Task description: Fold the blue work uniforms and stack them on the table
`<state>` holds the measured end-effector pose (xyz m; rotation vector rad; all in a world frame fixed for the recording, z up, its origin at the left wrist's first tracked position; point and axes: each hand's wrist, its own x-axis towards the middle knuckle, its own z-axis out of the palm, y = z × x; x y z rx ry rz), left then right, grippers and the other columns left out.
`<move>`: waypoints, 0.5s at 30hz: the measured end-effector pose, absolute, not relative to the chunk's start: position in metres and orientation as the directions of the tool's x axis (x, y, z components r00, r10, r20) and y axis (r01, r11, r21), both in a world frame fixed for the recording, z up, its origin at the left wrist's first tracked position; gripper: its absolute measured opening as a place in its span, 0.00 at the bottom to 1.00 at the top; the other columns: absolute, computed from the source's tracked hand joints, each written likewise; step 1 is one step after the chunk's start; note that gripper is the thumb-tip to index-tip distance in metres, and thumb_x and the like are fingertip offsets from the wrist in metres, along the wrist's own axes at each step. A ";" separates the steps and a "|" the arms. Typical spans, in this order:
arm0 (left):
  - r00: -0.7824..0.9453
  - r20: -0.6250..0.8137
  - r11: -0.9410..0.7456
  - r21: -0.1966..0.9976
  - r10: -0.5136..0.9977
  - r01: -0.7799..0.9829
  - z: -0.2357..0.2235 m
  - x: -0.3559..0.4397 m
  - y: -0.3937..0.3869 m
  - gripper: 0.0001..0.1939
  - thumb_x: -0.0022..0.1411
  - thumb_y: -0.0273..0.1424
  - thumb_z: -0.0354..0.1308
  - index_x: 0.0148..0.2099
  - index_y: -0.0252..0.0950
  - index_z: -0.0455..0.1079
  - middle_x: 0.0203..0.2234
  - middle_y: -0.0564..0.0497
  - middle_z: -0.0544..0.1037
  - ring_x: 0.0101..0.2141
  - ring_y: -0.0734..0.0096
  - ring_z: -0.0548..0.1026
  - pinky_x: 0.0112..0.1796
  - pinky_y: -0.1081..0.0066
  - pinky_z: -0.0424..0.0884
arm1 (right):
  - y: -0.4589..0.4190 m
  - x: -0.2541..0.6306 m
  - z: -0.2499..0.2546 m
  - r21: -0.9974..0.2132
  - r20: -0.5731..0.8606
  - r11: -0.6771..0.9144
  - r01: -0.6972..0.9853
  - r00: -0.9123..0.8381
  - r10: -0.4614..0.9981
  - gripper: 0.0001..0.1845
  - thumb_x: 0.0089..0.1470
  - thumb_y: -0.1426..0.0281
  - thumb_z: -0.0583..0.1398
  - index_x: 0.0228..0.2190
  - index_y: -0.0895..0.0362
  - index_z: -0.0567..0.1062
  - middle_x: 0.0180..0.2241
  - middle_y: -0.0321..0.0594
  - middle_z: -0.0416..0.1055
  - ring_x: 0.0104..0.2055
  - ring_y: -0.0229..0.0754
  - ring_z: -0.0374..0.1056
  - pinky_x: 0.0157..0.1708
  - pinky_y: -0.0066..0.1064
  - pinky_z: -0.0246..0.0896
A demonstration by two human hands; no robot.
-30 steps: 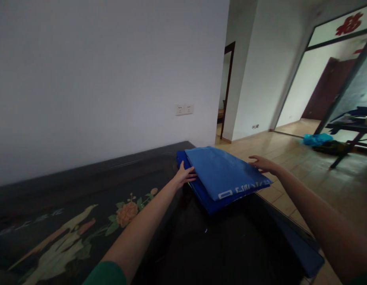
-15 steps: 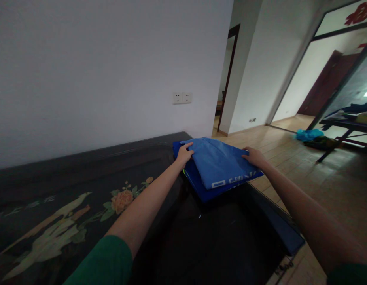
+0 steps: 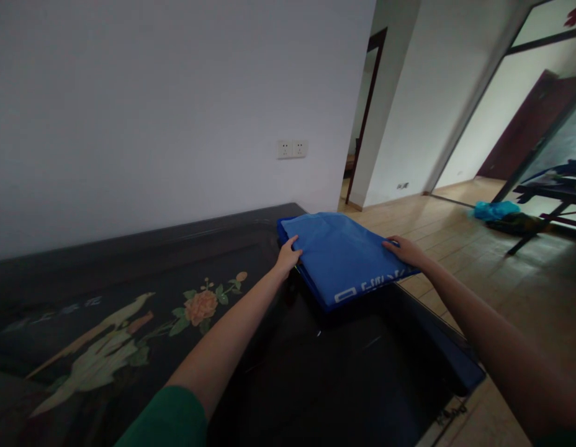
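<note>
A folded light blue cloth [image 3: 341, 251] with white printed marks along its near edge lies at the far end of a glossy dark table [image 3: 311, 372]. Beneath it, a darker blue folded layer [image 3: 282, 233] shows as a thin border. My left hand [image 3: 288, 256] grips the left side of the stack, thumb on top and the other fingers out of sight under the edge. On the opposite side, my right hand [image 3: 404, 249] pinches the right edge of the light blue cloth.
Painted flowers [image 3: 202, 306] and birds decorate the tabletop. A white wall with a double socket [image 3: 292, 149] rises behind the table. On the floor to the right lies a bright blue plastic bag [image 3: 495, 210], close to another dark table [image 3: 555, 192].
The light blue cloth now lies flatter and more evenly over the darker layer, which shows less at the left and front. My left hand has slid slightly nearer along the edge.
</note>
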<state>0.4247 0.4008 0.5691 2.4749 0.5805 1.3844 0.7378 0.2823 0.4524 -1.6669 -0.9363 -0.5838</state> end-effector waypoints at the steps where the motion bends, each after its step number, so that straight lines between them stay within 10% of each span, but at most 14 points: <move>1: 0.449 0.770 -0.891 0.383 0.453 0.242 0.569 0.424 0.398 0.32 0.57 0.20 0.56 0.64 0.34 0.59 0.59 0.39 0.64 0.52 0.57 0.71 0.51 0.62 0.70 | 0.281 0.738 0.451 -0.562 0.772 -0.107 0.820 0.567 0.288 0.21 0.61 0.64 0.51 0.48 0.64 0.73 0.49 0.54 0.72 0.50 0.51 0.69 0.48 0.36 0.62; 5: 0.450 0.857 -0.909 0.049 0.250 0.413 0.557 0.424 0.373 0.31 0.56 0.23 0.59 0.62 0.38 0.62 0.68 0.44 0.43 0.65 0.50 0.46 0.62 0.51 0.46 | 0.278 0.727 0.451 -0.506 0.810 -0.228 0.832 0.549 0.207 0.25 0.62 0.60 0.49 0.52 0.62 0.70 0.48 0.56 0.72 0.51 0.54 0.68 0.51 0.42 0.60; 9: 0.766 0.643 -0.805 -0.457 -0.006 0.377 0.523 0.437 0.343 0.23 0.65 0.38 0.51 0.62 0.42 0.62 0.67 0.44 0.50 0.65 0.50 0.47 0.62 0.44 0.41 | 0.288 0.703 0.462 -0.368 0.876 -0.242 0.898 0.422 0.233 0.27 0.63 0.59 0.47 0.58 0.58 0.64 0.56 0.55 0.65 0.57 0.55 0.62 0.56 0.46 0.55; 15: 0.882 0.467 -0.767 -0.588 -0.062 0.257 0.481 0.449 0.338 0.30 0.68 0.45 0.42 0.68 0.40 0.49 0.66 0.45 0.54 0.64 0.51 0.51 0.61 0.44 0.44 | 0.309 0.681 0.479 -0.326 0.822 -0.153 0.933 0.360 0.441 0.22 0.62 0.68 0.49 0.56 0.55 0.67 0.59 0.48 0.64 0.61 0.50 0.58 0.59 0.45 0.52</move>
